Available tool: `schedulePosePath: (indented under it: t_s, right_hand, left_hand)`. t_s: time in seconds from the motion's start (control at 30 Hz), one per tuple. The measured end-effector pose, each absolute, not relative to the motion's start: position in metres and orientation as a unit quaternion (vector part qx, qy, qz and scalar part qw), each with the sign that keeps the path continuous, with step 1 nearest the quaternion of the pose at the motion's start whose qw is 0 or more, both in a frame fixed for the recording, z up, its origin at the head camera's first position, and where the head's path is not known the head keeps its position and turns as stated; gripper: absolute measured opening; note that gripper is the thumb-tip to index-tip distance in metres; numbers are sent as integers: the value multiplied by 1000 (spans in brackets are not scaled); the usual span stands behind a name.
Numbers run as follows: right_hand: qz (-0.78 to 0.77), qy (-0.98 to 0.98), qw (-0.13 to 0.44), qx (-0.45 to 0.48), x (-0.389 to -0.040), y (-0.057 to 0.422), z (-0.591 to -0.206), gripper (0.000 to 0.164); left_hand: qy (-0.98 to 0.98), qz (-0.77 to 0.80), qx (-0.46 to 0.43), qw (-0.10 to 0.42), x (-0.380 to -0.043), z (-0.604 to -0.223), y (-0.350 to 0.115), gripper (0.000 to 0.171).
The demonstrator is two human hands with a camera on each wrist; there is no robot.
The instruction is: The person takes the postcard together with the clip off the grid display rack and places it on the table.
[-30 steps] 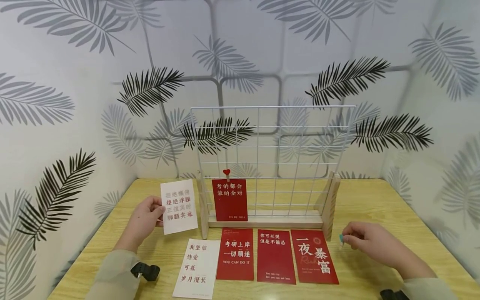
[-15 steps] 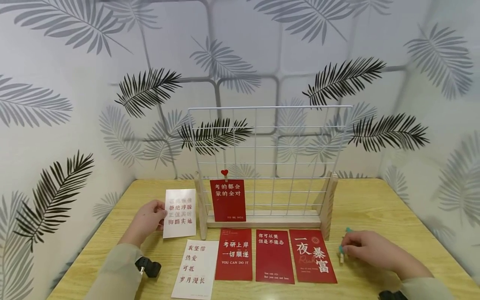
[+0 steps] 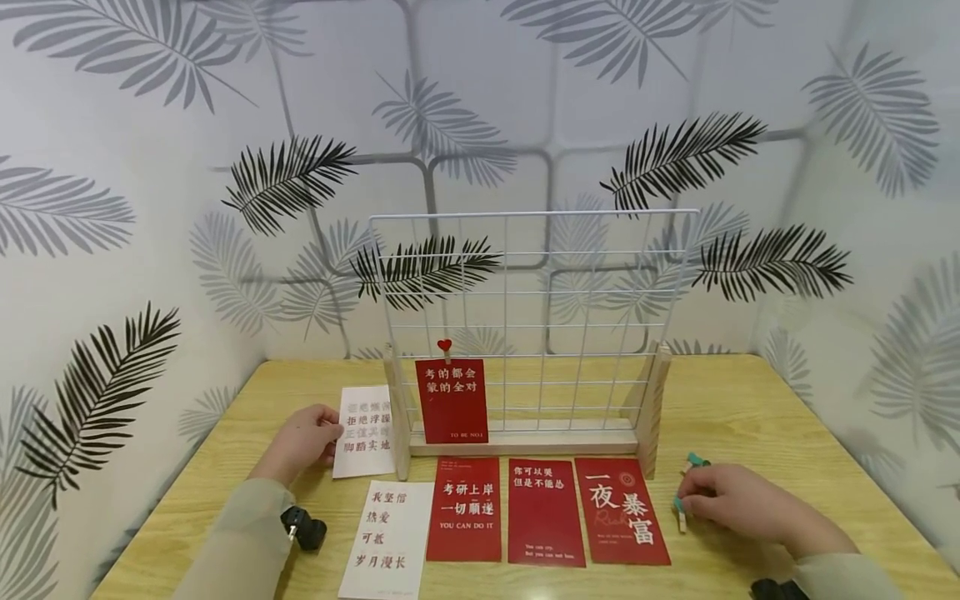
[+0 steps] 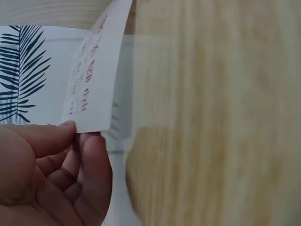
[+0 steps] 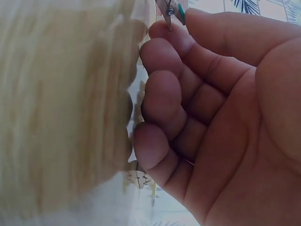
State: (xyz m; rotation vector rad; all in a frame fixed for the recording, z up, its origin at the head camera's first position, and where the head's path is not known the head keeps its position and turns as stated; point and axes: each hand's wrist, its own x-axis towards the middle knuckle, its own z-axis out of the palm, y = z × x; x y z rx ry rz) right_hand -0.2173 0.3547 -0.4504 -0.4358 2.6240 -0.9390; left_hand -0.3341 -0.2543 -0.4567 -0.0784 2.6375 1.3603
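My left hand (image 3: 303,442) pinches a white card (image 3: 363,446) with red lettering by its left edge, thumb and index finger on it. The card stands near upright beside the left wooden post of a white wire grid stand (image 3: 555,357). In the left wrist view, the card (image 4: 101,75) is seen nearly edge-on above the fingertips. On the right, my right hand (image 3: 738,504) pinches a small wooden clothespin (image 3: 681,518) with a teal end. The right wrist view shows this clothespin (image 5: 169,10) between thumb and index fingertip. A second teal piece (image 3: 699,459) shows just behind that hand.
A red card (image 3: 455,412) hangs on the grid under a red heart clothespin (image 3: 445,347). Before the stand lie a white card (image 3: 386,542) and three red cards, among them the rightmost one (image 3: 621,510), near my right hand. A leaf-patterned wall (image 3: 480,100) stands behind the table.
My left hand has lowered the white card and brought it right, up to the stand's left post. The right hand has dropped slightly with its clothespin, and a second teal piece has come into view behind it.
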Motion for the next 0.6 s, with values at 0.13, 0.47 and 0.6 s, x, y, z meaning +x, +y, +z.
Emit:
schedulePosePath:
  t_s: [0.13,0.47,0.6]
  right_hand:
    - [-309,926,152,-155,-217,353,-450,10]
    - [-264,946,122,-146,-216,348,-444,7]
    - [-261,947,117,-146,-215,348,-445,9]
  left_hand:
    - [879,464,-32,106,-334,-459,-253,21]
    - [880,460,-33,112,-336,-460,-255,34]
    - [875,471,-30,108,-334,-458,-254,37]
